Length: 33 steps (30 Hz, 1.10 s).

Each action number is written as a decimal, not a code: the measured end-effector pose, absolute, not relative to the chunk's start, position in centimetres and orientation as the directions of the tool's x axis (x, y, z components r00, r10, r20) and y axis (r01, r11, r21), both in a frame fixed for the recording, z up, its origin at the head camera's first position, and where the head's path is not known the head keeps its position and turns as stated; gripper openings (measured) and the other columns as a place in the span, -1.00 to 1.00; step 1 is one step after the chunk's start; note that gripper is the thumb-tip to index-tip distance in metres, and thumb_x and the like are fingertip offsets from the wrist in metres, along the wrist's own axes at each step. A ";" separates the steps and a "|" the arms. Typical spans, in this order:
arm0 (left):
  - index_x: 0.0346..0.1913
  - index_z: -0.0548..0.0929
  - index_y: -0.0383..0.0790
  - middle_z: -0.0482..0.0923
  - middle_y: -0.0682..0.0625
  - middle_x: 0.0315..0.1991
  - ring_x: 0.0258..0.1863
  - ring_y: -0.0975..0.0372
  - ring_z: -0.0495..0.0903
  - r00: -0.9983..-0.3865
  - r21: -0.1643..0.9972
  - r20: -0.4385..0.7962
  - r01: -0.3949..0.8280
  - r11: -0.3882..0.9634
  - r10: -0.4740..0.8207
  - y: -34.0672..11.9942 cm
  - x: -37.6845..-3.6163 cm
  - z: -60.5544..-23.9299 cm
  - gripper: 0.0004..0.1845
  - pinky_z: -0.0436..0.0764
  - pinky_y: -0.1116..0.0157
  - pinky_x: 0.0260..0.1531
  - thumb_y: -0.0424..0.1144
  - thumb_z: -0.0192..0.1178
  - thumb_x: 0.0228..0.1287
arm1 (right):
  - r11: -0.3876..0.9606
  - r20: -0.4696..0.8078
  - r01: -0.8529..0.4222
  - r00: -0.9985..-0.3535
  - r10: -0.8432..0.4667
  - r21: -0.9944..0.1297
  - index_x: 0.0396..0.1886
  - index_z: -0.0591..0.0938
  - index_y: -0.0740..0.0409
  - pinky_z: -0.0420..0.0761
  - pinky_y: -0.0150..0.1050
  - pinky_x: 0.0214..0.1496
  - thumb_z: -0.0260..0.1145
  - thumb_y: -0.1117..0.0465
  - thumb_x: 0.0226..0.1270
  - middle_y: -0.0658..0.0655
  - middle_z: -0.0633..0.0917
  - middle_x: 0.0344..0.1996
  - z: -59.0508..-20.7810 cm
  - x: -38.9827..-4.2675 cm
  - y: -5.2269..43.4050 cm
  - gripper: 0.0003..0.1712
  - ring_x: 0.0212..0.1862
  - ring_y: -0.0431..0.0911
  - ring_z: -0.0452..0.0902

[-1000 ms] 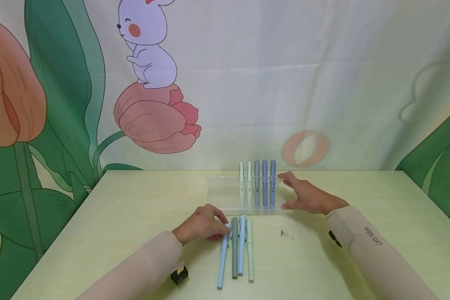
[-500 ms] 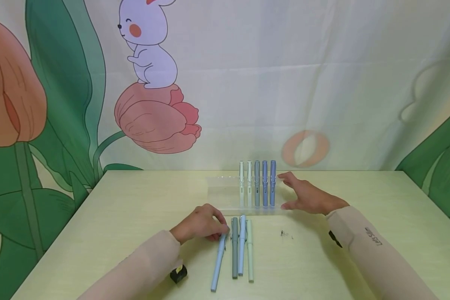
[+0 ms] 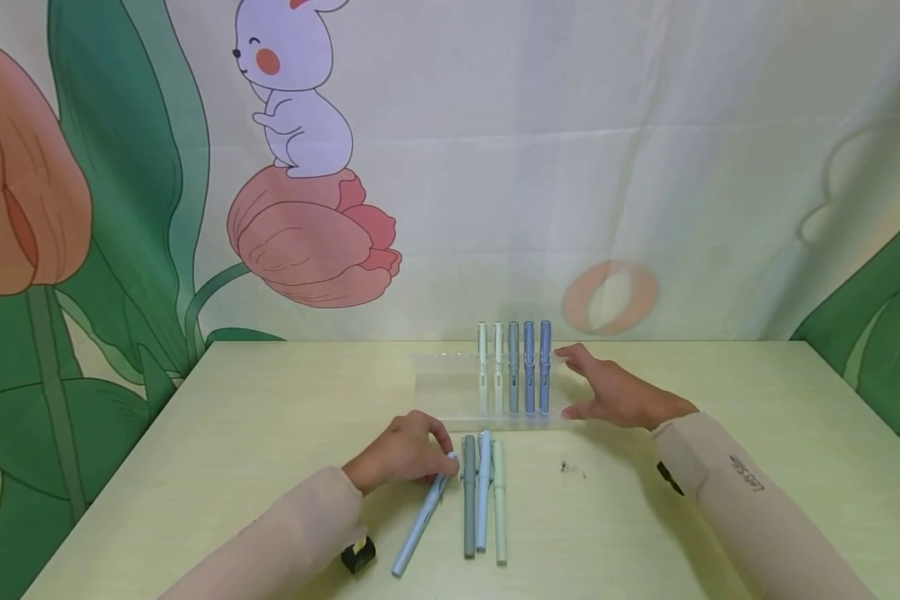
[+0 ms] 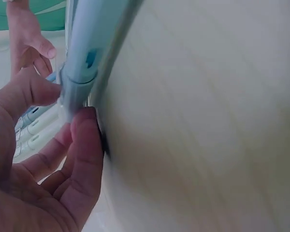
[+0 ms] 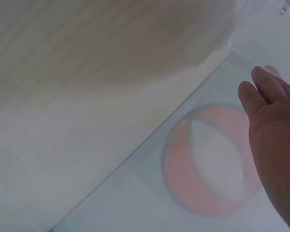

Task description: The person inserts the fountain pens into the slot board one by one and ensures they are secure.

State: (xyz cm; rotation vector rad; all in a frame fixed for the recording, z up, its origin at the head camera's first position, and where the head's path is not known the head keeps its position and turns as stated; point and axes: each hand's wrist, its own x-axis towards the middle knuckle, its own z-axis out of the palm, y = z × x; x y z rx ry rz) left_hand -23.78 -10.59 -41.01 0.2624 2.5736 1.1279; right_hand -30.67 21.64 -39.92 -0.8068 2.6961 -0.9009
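A light blue pen point(image 3: 418, 529) is pinched near its upper end by my left hand point(image 3: 405, 450); its lower end slants toward the front left. In the left wrist view the thumb and fingertips close around the pen's barrel point(image 4: 82, 63). My right hand point(image 3: 618, 396) holds the right end of a clear pen rack point(image 3: 446, 392), thumb at the front edge and fingers at the back. Several pens lean in the rack's right half: whitish ones, a grey-blue one point(image 3: 513, 375) and blue ones point(image 3: 545, 367).
Right of the left hand lie a grey-green pen point(image 3: 469, 500), another light blue pen point(image 3: 483, 500) and a pale green pen point(image 3: 500, 508), side by side. A small dark mark point(image 3: 566, 467) shows on the table point(image 3: 285, 400). A printed curtain point(image 3: 480, 167) hangs behind.
The light blue pen's lower end has swung to the left, away from the other pens, while my left hand keeps hold of its top. The right hand and rack stay put.
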 end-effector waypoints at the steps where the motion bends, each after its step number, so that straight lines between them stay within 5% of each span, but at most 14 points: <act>1: -0.41 0.66 -0.17 0.52 0.04 -0.72 -0.68 0.28 0.50 -0.934 0.744 -0.205 0.045 0.667 0.293 -10.6 -23.7 -41.0 -0.88 0.52 0.39 -0.57 -0.32 0.42 -0.01 | 0.670 -0.005 -0.436 -0.836 -0.549 -0.600 0.46 0.10 0.23 0.20 0.22 0.42 0.52 0.22 0.20 0.42 0.23 0.46 -39.9 -30.7 21.6 -0.01 0.48 0.29 0.10; 12: -0.22 0.65 -0.25 0.65 -0.01 -0.45 -0.56 0.19 0.65 -0.940 0.866 -0.090 0.089 0.492 0.329 -10.5 -24.4 -39.6 -0.80 0.63 0.30 -0.45 -0.40 0.36 0.04 | 0.665 -0.004 -0.435 -0.835 -0.550 -0.607 0.46 0.09 0.22 0.20 0.23 0.42 0.52 0.21 0.19 0.41 0.22 0.47 -40.1 -30.7 21.7 0.00 0.48 0.30 0.10; 17: -0.13 0.68 -0.24 0.63 -0.03 -0.39 -0.45 0.20 0.60 -0.953 0.888 -0.027 0.116 0.446 0.303 -10.8 -25.0 -38.6 -0.77 0.55 0.33 -0.42 -0.39 0.34 0.12 | 0.666 0.001 -0.438 -0.836 -0.549 -0.604 0.47 0.09 0.24 0.19 0.21 0.43 0.52 0.24 0.19 0.41 0.22 0.47 -40.1 -30.7 21.8 0.01 0.49 0.28 0.10; 33: -0.01 0.68 -0.30 0.66 -0.13 -0.19 -0.22 0.12 0.64 -0.985 0.939 0.114 0.149 0.309 0.127 -11.0 -26.7 -35.5 -0.71 0.68 0.23 -0.11 -0.48 0.34 0.19 | 0.670 -0.003 -0.435 -0.837 -0.547 -0.602 0.48 0.08 0.24 0.21 0.22 0.41 0.52 0.22 0.19 0.44 0.22 0.46 -39.9 -30.6 21.7 0.02 0.48 0.29 0.10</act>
